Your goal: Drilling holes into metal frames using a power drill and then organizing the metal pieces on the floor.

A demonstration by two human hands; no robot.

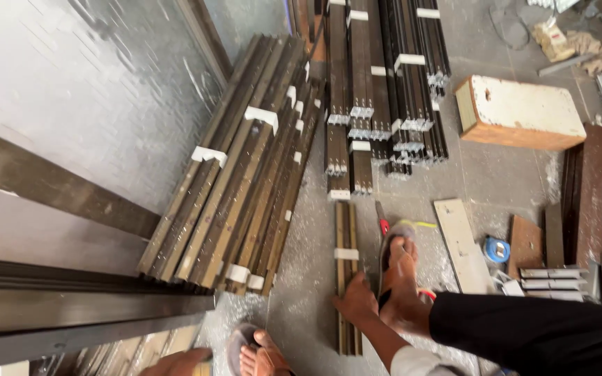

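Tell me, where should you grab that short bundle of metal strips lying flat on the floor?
Probably near the middle of the short bundle of brown strips, just below its white tape band, coming from above. It lies flat and narrow, so fingers can wrap its long edges. One hand already rests on its lower part.

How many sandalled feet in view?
2. One sandalled foot is on the floor right of the taped strip bundle, beside the hand touching it; the other is at the bottom edge, partly cropped.

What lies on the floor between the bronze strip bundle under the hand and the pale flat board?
In the head view, the person's sandalled foot and a red-handled tool lie between the bundle and the board.
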